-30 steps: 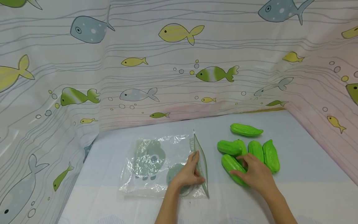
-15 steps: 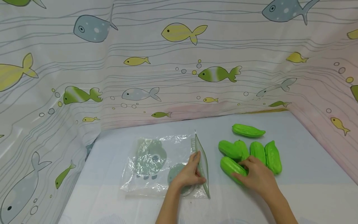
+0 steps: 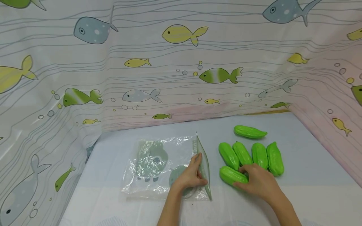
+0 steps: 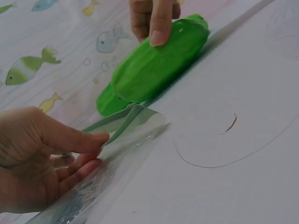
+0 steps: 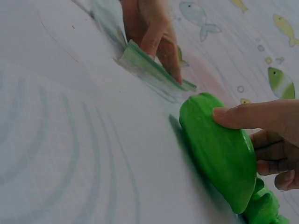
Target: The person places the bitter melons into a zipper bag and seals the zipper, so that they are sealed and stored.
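Note:
My left hand (image 3: 189, 176) holds the mouth of a clear zip bag (image 3: 178, 147) with a green zip strip. In the left wrist view the thumb lies on the strip (image 4: 124, 123), and the mouth gapes on the right side. My right hand (image 3: 260, 182) grips a bright green, cucumber-shaped vegetable (image 3: 229, 175) between thumb and fingers, just right of the bag. Its blunt end points towards the bag mouth in the right wrist view, close above the table. Part of the vegetable is hidden behind the right hand.
Beyond the right hand lie several more such vegetables, in a row (image 3: 259, 156), with a single one (image 3: 249, 131) farther back. A white cloth covers the table (image 3: 113, 175). Fish-printed curtain (image 3: 181, 81) walls in the back and sides.
The held vegetable has turned flatter across the view and shifted slightly left and nearer. A neighbouring vegetable has swung from sideways to slanting beside the row. The left hand stays at the bag mouth.

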### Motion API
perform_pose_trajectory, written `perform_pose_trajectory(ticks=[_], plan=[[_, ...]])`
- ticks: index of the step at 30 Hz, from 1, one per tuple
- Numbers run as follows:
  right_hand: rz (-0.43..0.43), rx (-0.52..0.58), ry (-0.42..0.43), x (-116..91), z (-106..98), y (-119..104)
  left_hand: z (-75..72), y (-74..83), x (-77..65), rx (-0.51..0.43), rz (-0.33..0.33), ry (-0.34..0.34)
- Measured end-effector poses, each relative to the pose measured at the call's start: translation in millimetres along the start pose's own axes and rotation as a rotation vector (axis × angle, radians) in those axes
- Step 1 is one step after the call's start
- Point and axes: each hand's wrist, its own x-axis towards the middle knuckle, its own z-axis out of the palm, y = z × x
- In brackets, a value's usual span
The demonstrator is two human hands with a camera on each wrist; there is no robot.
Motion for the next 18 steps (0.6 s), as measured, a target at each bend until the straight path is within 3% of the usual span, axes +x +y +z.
perform_pose_trajectory(ticks=[8,18], plan=[[-0.046,0.087,-0.02,-4.4,-6.2,-1.4,-1.1,0.1,0.0,0.019,-0.005,0.004],[-0.052,0.169,0.032,-1.0,-10.8,-9.1,-0.9,-0.6,0.4,-0.007,0.003,-0.009]])
